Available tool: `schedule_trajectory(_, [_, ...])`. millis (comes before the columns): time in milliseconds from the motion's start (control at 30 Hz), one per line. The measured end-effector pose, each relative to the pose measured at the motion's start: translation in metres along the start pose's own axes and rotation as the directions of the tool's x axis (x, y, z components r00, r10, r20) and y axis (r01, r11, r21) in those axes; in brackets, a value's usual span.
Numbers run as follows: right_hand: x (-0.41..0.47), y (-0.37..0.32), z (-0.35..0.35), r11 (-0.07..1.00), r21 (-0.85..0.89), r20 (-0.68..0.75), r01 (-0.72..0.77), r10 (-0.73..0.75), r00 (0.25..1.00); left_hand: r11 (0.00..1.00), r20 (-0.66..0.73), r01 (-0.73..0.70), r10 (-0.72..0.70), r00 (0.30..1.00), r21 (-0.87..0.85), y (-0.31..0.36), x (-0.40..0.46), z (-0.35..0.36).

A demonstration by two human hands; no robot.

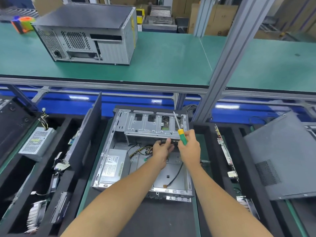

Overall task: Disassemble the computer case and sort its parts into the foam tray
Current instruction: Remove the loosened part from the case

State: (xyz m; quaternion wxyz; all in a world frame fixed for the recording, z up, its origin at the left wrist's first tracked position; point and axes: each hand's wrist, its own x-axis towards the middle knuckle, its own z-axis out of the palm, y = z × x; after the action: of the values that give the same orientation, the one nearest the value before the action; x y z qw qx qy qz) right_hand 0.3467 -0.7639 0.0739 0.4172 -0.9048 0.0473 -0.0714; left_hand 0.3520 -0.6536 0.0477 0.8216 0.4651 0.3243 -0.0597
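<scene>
The open computer case (142,151) is laid on the green worktop (196,211) between black foam trays (71,182). A screwdriver (181,135) is gripped by the right hand (189,147); a dark part at the drive cage (153,124) is held by the left hand (161,149). A closed case (89,35) is set on the shelf (171,62) above.

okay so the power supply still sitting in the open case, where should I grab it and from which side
Probably from above, fingers across the two long sides of the power supply. It lies flat with its labelled top open; the case wall hugs its left side, cables crowd the far end. Mounting screws aren't visible.
</scene>
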Motion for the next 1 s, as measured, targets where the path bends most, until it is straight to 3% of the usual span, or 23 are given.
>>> schedule_trajectory(200, [-0.001, -0.001, -0.001, 1.000, 0.003, -0.017, -0.003, 0.003, 1.000, 0.996, 0.092, 0.016, -0.025, 0.995, 0.093, -0.005, -0.002, -0.016])
schedule_trajectory(533, [-0.004, -0.002, -0.001, 1.000, 0.013, -0.030, -0.004, 0.005, 1.000, 0.931, 0.199, 0.234, -0.295, 0.935, 0.279, 0.006, -0.029, -0.066])
schedule_trajectory(667, [-0.005, -0.002, 0.000, 1.000, -0.018, -0.023, -0.022, 0.022, 0.999, 0.930, 0.266, 0.196, -0.283, 0.922, 0.310, 0.024, -0.034, -0.073])
schedule_trajectory(867, [-0.007, -0.004, 0.000, 0.998, -0.061, -0.002, 0.033, -0.033, 0.999, 0.888, 0.244, 0.128, -0.255, 0.935, 0.441, 0.046, -0.045, -0.093])
schedule_trajectory(933, [-0.008, -0.004, 0.000, 0.997, -0.065, 0.011, 0.045, -0.045, 0.999, 0.849, 0.253, 0.054, -0.216, 0.943, 0.525, 0.054, -0.048, -0.100])
schedule_trajectory(1000, [-0.009, -0.006, -0.001, 0.997, -0.060, 0.042, 0.054, -0.052, 0.998, 0.746, 0.237, -0.062, -0.130, 0.963, 0.663, 0.065, -0.051, -0.107])
